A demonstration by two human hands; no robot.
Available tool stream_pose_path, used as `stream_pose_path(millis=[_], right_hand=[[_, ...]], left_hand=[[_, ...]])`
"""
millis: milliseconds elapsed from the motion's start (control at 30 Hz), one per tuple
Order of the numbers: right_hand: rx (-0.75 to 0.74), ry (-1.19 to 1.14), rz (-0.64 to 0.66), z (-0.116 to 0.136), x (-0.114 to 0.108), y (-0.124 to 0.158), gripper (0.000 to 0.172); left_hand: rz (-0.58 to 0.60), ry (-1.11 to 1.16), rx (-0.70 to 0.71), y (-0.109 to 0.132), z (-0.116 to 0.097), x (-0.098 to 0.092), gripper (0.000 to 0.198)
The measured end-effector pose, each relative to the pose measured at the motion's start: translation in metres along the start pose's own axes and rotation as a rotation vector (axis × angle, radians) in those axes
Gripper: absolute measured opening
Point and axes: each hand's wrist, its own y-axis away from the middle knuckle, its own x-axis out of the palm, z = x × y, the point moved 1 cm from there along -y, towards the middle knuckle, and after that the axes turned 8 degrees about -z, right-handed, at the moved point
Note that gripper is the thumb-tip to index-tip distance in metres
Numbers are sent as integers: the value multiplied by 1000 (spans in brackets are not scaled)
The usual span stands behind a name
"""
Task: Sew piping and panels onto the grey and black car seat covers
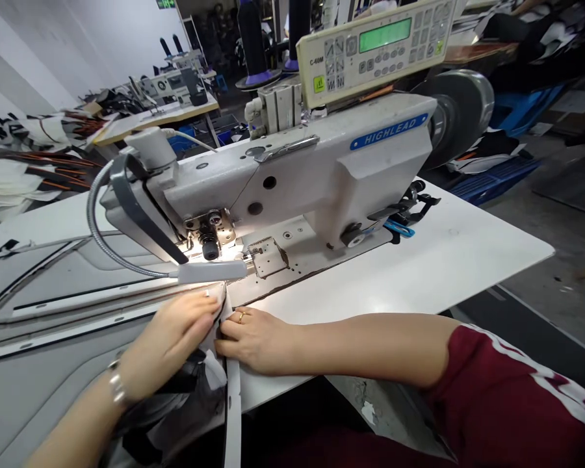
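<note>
A large grey fabric panel (43, 383) with seams and white edge strips lies across the left of the sewing table and hangs over the front edge. My left hand (170, 341) grips it near the edge, thumb and fingers close together, some fingertips hidden. Beside it my right hand (263, 341) is closed, its fingers curled at a narrow white strip (233, 409) that runs along the panel's edge and down. Just beyond both hands is the sewing machine (292, 169); its needle area (209, 244) is lit, and a small lamp (212, 271) partly hides it.
A control box (375, 52) with a green display sits atop the machine. The white tabletop (409, 273) extends right, and blue-handled snips (398, 227) lie by the machine base. Thread cones (253, 39) stand behind. Another sewing table (156, 120) and bundled pieces (49, 133) are further back.
</note>
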Motion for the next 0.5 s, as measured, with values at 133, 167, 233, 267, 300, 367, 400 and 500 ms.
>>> stream_pose_path(millis=[133,167,233,267,300,367,400,500], right_hand=[[-53,7,19,12,3,4,17],[-74,0,17,16,5,5,17],[-98,-19,4,21,7,7,18],[-101,-22,-2,22,8,7,18],[-98,-20,-7,23,9,8,18],[-92,-11,-10,21,9,7,19],[-90,-7,-11,20,10,7,19],[-86,-1,-24,18,9,4,19]], left_hand=[[160,-34,-52,27,-18,-3,69],[176,-72,-86,28,-20,2,71],[198,-128,-124,25,-21,14,73],[198,-149,-132,23,-20,19,72],[195,-166,-133,20,-20,23,72],[182,-186,-134,16,-18,26,70],[172,-190,-134,15,-17,26,70],[130,-195,-118,12,-14,25,69]])
